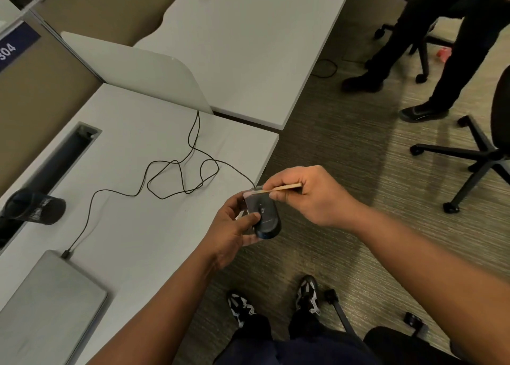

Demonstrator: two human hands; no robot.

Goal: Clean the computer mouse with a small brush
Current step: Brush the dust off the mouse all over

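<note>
Mouse (265, 218), dark and wired, sits in the person's left hand (234, 232) just off the desk's near right edge, held above the carpet rather than resting on the surface. The left thumb presses on its upper side near a small round mark, and the fingers wrap beneath it, so that hand is closed around the mouse. The right hand (309, 196) pinches a small brush (281, 188) with a thin, pale wooden handle; the handle lies nearly level, and its far end meets the mouse's front end, where the bristles are too blurred to make out. The two hands are close together, almost touching over the mouse.

A thin black cable (176, 176) runs from the mouse's front back onto the desk (132, 226), loops loosely across the middle of the surface, and ends at a plug on the edge of a closed grey laptop (47, 304) lying at the desk's near left corner. A black mesh pen cup (36, 207) lies tipped on its side by the left edge, next to a long cable slot. Another person's dark trousers and shoes and an office chair base (480, 154) stand on the carpet, well apart to the right.
</note>
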